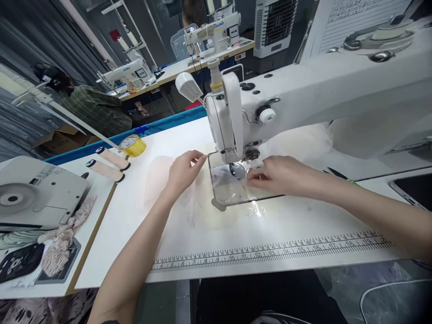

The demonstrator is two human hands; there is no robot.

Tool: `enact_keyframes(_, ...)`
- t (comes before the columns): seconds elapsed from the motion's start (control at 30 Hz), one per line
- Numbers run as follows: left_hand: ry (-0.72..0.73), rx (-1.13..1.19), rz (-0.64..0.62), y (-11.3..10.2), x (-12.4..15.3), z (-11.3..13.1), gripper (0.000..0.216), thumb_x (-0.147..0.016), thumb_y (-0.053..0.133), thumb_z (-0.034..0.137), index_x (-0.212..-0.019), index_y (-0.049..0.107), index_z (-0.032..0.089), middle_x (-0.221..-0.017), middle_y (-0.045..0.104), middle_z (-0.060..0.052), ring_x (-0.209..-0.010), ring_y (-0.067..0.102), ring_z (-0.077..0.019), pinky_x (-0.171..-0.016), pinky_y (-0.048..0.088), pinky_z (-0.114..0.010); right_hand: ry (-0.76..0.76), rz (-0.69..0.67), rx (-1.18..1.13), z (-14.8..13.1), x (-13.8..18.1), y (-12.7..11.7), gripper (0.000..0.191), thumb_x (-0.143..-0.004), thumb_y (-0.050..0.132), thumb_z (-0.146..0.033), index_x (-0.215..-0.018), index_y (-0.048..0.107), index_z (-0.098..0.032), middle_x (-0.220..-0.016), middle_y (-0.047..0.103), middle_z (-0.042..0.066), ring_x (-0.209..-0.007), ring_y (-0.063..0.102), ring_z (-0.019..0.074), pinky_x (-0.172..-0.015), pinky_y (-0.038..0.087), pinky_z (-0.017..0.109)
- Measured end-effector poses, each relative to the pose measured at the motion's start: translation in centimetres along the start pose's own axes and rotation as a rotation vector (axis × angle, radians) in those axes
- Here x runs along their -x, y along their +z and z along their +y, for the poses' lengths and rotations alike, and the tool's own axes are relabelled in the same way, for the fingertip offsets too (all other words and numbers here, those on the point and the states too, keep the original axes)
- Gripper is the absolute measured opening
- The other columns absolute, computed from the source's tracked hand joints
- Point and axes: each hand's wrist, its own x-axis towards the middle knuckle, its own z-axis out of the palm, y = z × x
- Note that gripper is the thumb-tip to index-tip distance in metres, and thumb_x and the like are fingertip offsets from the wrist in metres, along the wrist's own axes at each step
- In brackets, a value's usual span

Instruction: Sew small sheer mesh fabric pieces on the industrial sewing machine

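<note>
A: Taking the needle plate (229,196) as clock centre, where to look for the left hand (184,173)?

B: At ten o'clock, beside pale sheer fabric (157,180), with thumb and forefinger curled near each other. Cannot tell of any pinch on the cloth, lying toward nine.

A: And the right hand (275,175)?

B: At three o'clock, close to the needle end of the white sewing machine (303,94), with fingers bent inward. Cannot tell of any grip.

A: Any brand to read?

B: Yes, farther back. Reads "JUKI" in blue on the far machine (219,33) near twelve, and again on another machine (126,74) around half past ten.

A: Other markings?

B: At six o'clock, along the white table (320,220), a printed ruler (266,255); shows 10, 12, 15, 20. Between one and two, a ruled sheet (364,20), too small to read.
</note>
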Motion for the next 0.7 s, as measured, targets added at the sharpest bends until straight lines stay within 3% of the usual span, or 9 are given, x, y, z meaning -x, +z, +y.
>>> enact_keyframes(0.1,0.045,0.054,-0.168,-0.8,0.4,-1.0,0.027,-0.082,0.067,0.036,-0.107,0.066,0.026,-0.110,0.068,-0.002,-0.098,0.062,-0.0201,-0.076,0.046,-0.029,-0.267,0.010,-0.088,-1.7,1.3,1.3,0.025,-0.093,0.052,-0.025,-0.111,0.070,-0.029,-0.122,0.065,-0.001,-0.096,0.065,0.0208,-0.073,0.049,0.032)
enact_keyframes(0.13,0.046,0.069,-0.202,-0.8,0.8,-1.2,0.027,-0.079,0.070,0.033,-0.104,0.067,0.025,-0.110,0.067,-0.002,-0.100,0.061,-0.0212,-0.079,0.046,-0.030,-0.347,0.010,-0.068,-2.3,1.8,1.9,0.029,-0.093,0.054,-0.024,-0.118,0.066,-0.028,-0.130,0.061,0.000,-0.107,0.062,0.0225,-0.081,0.050,0.034)
enact_keyframes(0.2,0.034,0.102,-0.221,-0.5,1.8,-1.1,0.015,-0.079,0.068,0.028,-0.093,0.068,0.022,-0.105,0.067,-0.004,-0.099,0.060,-0.0223,-0.081,0.046,-0.032,-0.398,0.039,0.024,-3.0,3.2,3.0,0.027,-0.090,0.058,-0.023,-0.115,0.068,-0.023,-0.130,0.061,0.004,-0.109,0.059,0.0266,-0.085,0.050,0.040)
enact_keyframes(0.3,0.010,0.186,-0.219,0.4,3.4,0.0,0.010,-0.087,0.058,0.027,-0.086,0.065,0.020,-0.096,0.067,-0.003,-0.090,0.061,-0.0193,-0.076,0.047,-0.031,-0.343,0.088,0.079,-3.0,5.5,3.7,0.024,-0.094,0.054,-0.026,-0.112,0.068,-0.022,-0.127,0.063,0.005,-0.092,0.061,0.0251,-0.075,0.052,0.041)
enact_keyframes(0.4,-0.017,0.410,-0.328,1.6,4.9,2.0,0.012,-0.090,0.054,0.028,-0.090,0.061,0.018,-0.082,0.067,-0.002,-0.073,0.063,-0.0156,-0.065,0.049,-0.028,-0.295,0.086,0.046,-2.1,7.9,2.9,0.024,-0.096,0.049,-0.027,-0.108,0.070,-0.024,-0.119,0.067,0.004,-0.092,0.061,0.0247,-0.076,0.052,0.041)
enact_keyframes(0.47,-0.055,0.625,-0.401,2.3,5.6,3.5,0.012,-0.091,0.053,0.029,-0.090,0.058,0.017,-0.075,0.066,-0.002,-0.067,0.062,-0.0145,-0.059,0.047,-0.026,-0.256,0.107,0.020,-1.9,9.2,2.0,0.024,-0.096,0.049,-0.029,-0.096,0.072,-0.024,-0.103,0.072,0.005,-0.089,0.064,0.0243,-0.076,0.052,0.040)
enact_keyframes(0.57,-0.021,0.757,-0.427,3.2,6.0,5.5,0.012,-0.091,0.056,0.029,-0.088,0.060,0.018,-0.074,0.063,-0.001,-0.069,0.060,-0.0136,-0.060,0.045,-0.025,-0.141,0.249,-0.075,-2.5,10.0,1.0,0.023,-0.095,0.050,-0.032,-0.086,0.069,-0.022,-0.095,0.071,0.007,-0.069,0.064,0.0191,-0.063,0.051,0.035)
enact_keyframes(0.63,0.055,0.749,-0.431,3.6,5.9,6.4,0.010,-0.091,0.058,0.028,-0.087,0.062,0.019,-0.075,0.062,0.000,-0.071,0.059,-0.0131,-0.064,0.045,-0.025,-0.035,0.310,-0.243,-3.3,9.5,0.6,0.019,-0.093,0.053,-0.032,-0.103,0.065,-0.022,-0.111,0.066,0.009,-0.059,0.060,0.0136,-0.056,0.050,0.031)
enact_keyframes(0.7,0.110,0.752,-0.412,3.7,5.8,7.1,0.007,-0.089,0.061,0.027,-0.088,0.062,0.020,-0.077,0.062,0.001,-0.072,0.058,-0.0126,-0.066,0.044,-0.026,0.085,0.216,-0.478,-3.9,8.3,0.5,0.041,-0.090,0.056,-0.031,-0.130,0.052,-0.023,-0.110,0.065,0.010,-0.053,0.058,0.0116,-0.051,0.049,0.028)
